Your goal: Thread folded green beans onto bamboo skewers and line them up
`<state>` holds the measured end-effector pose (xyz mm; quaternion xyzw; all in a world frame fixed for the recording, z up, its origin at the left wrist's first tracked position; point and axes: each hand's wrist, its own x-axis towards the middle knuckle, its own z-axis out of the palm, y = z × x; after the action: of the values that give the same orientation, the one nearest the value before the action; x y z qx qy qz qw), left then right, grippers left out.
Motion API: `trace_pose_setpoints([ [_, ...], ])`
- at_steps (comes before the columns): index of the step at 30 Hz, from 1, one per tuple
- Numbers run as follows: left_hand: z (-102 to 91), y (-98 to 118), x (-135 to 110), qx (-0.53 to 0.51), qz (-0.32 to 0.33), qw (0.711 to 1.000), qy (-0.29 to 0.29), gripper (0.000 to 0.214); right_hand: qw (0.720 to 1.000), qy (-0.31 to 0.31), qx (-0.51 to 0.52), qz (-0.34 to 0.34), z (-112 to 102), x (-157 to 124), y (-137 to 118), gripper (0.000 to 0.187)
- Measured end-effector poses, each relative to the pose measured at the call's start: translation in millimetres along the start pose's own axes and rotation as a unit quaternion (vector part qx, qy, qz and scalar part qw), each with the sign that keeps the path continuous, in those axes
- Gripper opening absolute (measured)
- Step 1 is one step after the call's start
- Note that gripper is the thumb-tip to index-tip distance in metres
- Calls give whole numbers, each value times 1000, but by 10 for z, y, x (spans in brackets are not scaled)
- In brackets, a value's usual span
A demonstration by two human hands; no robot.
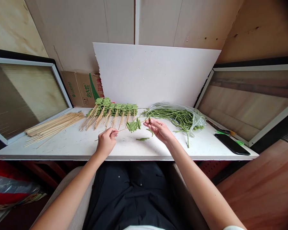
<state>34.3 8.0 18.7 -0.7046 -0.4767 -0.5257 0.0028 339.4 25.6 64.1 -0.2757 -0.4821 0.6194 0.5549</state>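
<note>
My left hand is closed round a thin wooden skewer. Several short green bean pieces are threaded side by side along its middle. At the skewer's far end, my right hand pinches a short piece of green bean between thumb and fingertips. Whether the skewer's tip has gone into that piece is too small to tell. Below the skewer, a few loose cut bean pieces lie on the white table; others are partly hidden behind my right hand.
Finished bean skewers are stacked at the back, sticks toward me. Bare skewers lie left. Long beans spill from a clear plastic bag at the right, near a black phone and a dark-handled tool. A cardboard box stands behind.
</note>
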Motion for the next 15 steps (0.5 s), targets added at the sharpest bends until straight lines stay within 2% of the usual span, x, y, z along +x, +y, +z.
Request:
trace_pose_setpoints([
  [15,-35,-35,4,36,35,999,13,27,998,40,-41,-21,-44,16,58,28],
])
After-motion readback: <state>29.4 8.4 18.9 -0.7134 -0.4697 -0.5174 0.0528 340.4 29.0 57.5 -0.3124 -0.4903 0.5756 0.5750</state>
